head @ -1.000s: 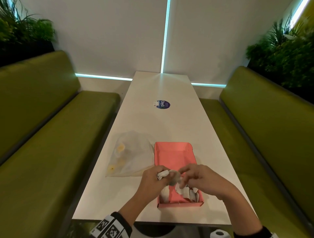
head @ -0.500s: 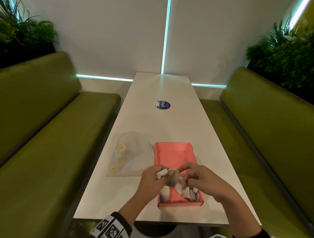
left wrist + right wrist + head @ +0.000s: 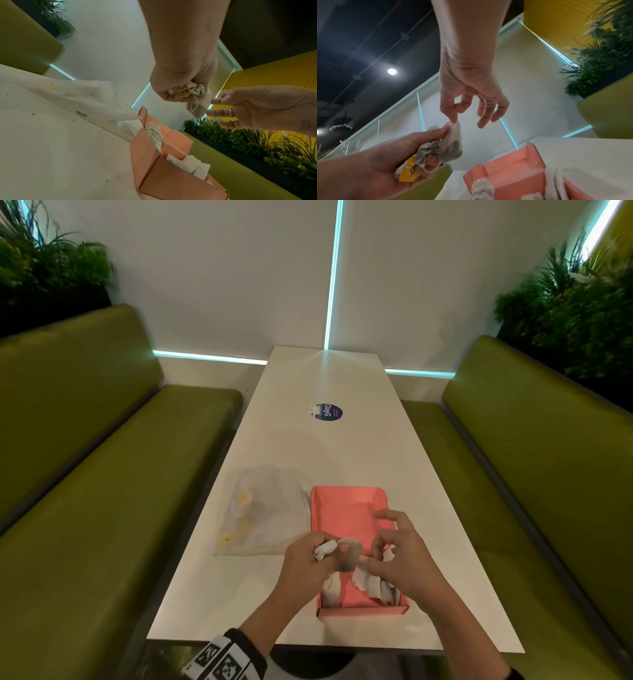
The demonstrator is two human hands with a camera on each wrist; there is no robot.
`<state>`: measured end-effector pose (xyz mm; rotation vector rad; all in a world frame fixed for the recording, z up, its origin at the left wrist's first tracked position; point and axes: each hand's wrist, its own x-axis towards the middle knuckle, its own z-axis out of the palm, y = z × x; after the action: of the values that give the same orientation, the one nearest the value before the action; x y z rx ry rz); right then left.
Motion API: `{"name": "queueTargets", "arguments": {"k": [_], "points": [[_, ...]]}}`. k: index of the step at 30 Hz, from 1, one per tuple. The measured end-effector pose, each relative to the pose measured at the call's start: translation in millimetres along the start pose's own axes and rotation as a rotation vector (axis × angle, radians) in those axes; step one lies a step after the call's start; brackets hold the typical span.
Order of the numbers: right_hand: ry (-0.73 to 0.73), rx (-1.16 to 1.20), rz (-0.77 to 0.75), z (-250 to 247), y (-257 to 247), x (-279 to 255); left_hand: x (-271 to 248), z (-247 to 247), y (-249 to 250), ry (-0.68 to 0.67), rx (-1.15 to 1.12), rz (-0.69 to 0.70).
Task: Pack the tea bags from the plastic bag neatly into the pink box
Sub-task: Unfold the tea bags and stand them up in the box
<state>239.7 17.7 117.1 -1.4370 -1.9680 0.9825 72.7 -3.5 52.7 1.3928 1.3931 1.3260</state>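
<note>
A bunch of tea bags [image 3: 435, 150] is clutched by the left hand [image 3: 308, 563] above the pink box [image 3: 346, 508]; one bag's corner is touched by the loosely spread right hand [image 3: 471, 102]; separating and laying it flat seems to be called for next.

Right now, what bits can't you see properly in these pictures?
- How many tea bags the left hand holds: bunched together in every view.
- What remains in the plastic bag: cloudy film, head view.
- The pink box's near end: the right hand covers it, head view.
- The yellow tag's print: too blurred.
</note>
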Motion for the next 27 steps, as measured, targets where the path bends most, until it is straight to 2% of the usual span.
{"name": "queueTargets", "arguments": {"k": [1,3,5,9,12,15,16,18,21,23,27], "points": [[-0.002,0.010,-0.021,0,0,-1,0,0,0,0.001,0.011,0.004],[-0.096,-0.042,-0.038,0,-1,-2,-1,0,0,0.002,0.010,0.011],[-0.145,-0.089,0.040,0,-2,-1,-1,-2,1,0.007,-0.006,0.010],[0.047,-0.086,0.008,4,-1,-3,-2,-2,4,0.016,0.002,0.016],[0.029,-0.025,-0.013,5,5,-2,-2,-1,6,0.007,-0.021,0.020],[-0.088,-0.091,-0.038,5,-1,-2,-2,-2,4,0.014,0.005,0.021],[-0.128,-0.115,0.013,7,3,0,-2,-3,4,0.016,0.018,0.025],[-0.042,-0.096,0.061,6,0,1,-2,-4,5,0.016,0.015,0.034],[0.093,-0.012,0.018,6,0,2,-3,-3,6,0.013,-0.002,0.028],[0.106,0.011,0.004,6,1,3,-2,-3,4,0.026,-0.006,0.026],[0.043,-0.007,-0.022,7,-7,6,-3,0,4,0.002,-0.059,0.014]]}}
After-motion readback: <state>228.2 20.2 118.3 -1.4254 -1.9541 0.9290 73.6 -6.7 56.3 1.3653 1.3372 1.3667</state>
